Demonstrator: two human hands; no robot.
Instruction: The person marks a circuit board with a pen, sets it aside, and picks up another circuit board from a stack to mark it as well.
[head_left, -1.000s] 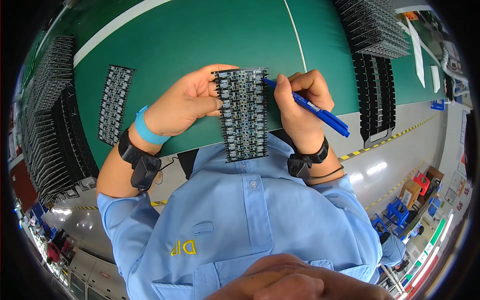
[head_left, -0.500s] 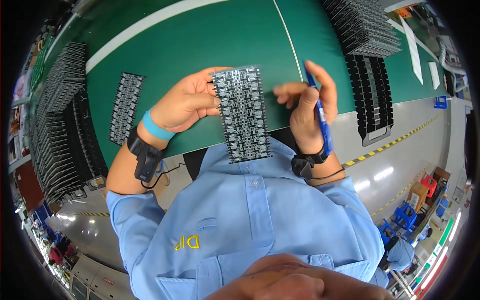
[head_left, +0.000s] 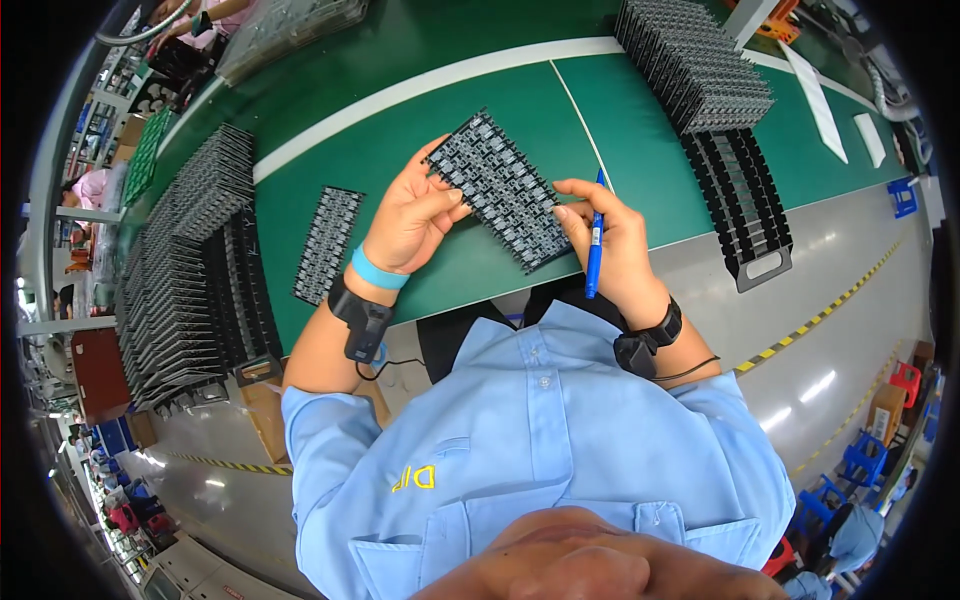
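A black and silver circuit board panel (head_left: 498, 190) is held tilted above the green table. My left hand (head_left: 408, 222) pinches its left edge between thumb and fingers. At its right edge, the thumb and forefinger of my right hand (head_left: 622, 250) touch the panel. A blue pen (head_left: 595, 255) is tucked in that same hand, pointing up and down along the fingers. A second circuit board panel (head_left: 328, 245) lies flat on the table, left of my left hand.
On the left stands a black rack (head_left: 232, 290) with many upright panels (head_left: 170, 300). Stacked panels (head_left: 695, 65) fill the far end of a slotted black rack (head_left: 738, 195) at right, whose handle overhangs the table edge. White strips (head_left: 815, 100) lie on the green table (head_left: 400, 130).
The held panel has turned from upright to slanting, its lower end swinging right. My right hand has come in to its edge, and the pen now hangs lower. The view has shifted.
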